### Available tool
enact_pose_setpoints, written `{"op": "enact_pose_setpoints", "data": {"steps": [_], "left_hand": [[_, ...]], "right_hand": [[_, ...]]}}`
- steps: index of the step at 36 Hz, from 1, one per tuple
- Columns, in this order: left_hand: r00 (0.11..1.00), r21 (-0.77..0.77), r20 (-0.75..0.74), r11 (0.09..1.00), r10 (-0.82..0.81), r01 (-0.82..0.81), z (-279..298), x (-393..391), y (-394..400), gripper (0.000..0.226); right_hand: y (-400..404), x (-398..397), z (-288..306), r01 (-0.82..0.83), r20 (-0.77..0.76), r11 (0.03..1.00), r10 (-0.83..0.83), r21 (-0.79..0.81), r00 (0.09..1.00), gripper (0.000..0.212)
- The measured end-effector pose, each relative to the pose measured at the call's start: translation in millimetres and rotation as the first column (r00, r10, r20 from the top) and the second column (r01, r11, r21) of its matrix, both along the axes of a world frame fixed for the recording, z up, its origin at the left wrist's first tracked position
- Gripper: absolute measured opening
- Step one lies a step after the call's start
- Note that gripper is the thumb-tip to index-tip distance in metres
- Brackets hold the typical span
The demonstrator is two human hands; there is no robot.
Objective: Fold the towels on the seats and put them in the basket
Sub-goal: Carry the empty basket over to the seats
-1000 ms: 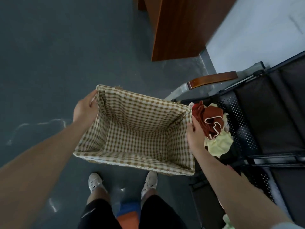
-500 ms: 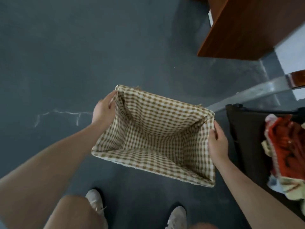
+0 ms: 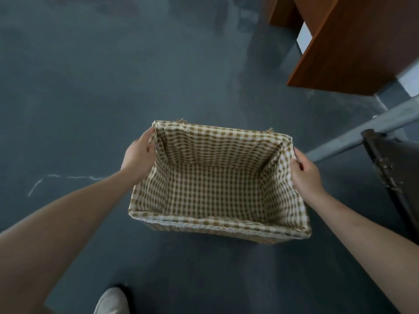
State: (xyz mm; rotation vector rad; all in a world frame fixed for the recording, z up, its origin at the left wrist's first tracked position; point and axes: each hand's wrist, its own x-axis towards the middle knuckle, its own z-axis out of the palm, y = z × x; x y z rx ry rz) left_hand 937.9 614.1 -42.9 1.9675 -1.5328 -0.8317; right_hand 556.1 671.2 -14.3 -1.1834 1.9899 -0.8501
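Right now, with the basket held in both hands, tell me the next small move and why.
Probably lower the basket onto the floor beside the seat and let go. The left hand and the right hand both grip its short ends, so neither is free to fold. The checked lining holds no towel, and none is in view, so folding seems not yet begun.

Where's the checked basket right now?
In the head view's centre, the basket is held between the left hand and right hand, over the grey floor.
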Motion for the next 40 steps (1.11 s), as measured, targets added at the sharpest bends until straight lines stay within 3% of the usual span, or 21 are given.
{"op": "enact_pose_setpoints", "data": {"steps": [8,16,33,38,40], "left_hand": [[0.998,0.114,0.057,0.993,-0.026,0.019,5.2,6.7,18.8,0.048],[0.998,0.202,0.043,0.979,-0.036,0.026,-0.7,7.5,57.7,0.05],[0.998,0.209,-0.001,0.976,0.061,-0.059,-14.6,15.5,105.8,0.053],[0.965,0.305,0.213,0.949,-0.154,0.085,2.7,14.1,93.2,0.05],[0.929,0.34,0.319,0.938,-0.185,0.07,22.6,4.2,84.0,0.047]], "right_hand": [[18.6,-3.3,-3.6,-0.126,-0.027,0.965,0.136,0.232,0.99,0.05],[49.7,-7.3,-23.3,-0.234,-0.062,0.847,0.298,0.477,0.953,0.059],[80.3,-6.1,-29.1,-0.169,-0.082,0.916,0.212,0.365,0.974,0.052],[72.0,-9.2,-22.1,-0.216,-0.023,0.864,0.254,0.455,0.967,0.05],[68.3,-9.2,-12.4,-0.236,0.048,0.835,0.245,0.498,0.968,0.046]]}}
